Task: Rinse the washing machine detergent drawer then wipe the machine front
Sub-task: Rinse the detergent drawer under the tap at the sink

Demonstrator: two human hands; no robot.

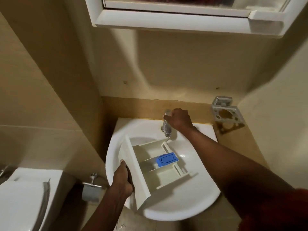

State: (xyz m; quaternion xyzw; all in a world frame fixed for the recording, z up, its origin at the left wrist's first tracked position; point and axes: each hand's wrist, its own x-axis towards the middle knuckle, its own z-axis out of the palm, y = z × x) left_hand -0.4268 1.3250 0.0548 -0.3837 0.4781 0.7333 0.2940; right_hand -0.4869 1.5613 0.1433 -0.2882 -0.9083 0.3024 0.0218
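At the far left stands a white toilet (25,197). The left hand (122,179) grips the front panel of the detergent drawer (150,165), which lies tilted inside the white sink (191,202), its blue insert (167,159) facing up. The right hand (180,120) is closed around the top of the tap (167,125); water is perhaps running, but the view is blurred.

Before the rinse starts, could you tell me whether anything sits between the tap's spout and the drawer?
Nothing visible does. The left hand holds the drawer in the sink, its far corner just below the tap, which the right hand grips.
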